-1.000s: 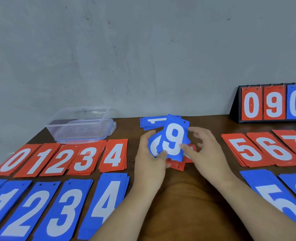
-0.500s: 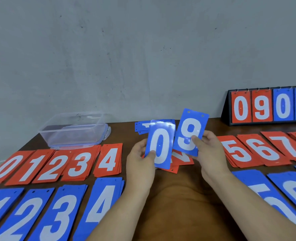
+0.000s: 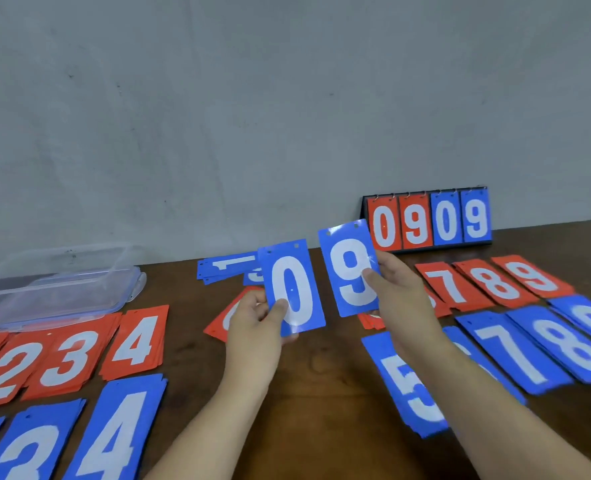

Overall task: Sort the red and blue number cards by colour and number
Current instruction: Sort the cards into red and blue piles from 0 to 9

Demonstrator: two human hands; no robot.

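We see left hand (image 3: 252,327) pinching blue 0 card (image 3: 292,289), right hand (image 3: 398,292) pinching blue 9 card (image 3: 349,268), both upright above brown table (image 3: 322,368), sorted piles left and right

Blue 0 card (image 3: 294,289) in left hand (image 3: 256,327)

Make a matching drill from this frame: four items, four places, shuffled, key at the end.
Things:
1. blue 0 card
2. blue 9 card
3. clear plastic box
4. flip scoreboard

Places:
A. stands at the back right of the table
B. pinched in the left hand
C. sits at the back left of the table
D. pinched in the right hand

Pairs: 1-B, 2-D, 3-C, 4-A
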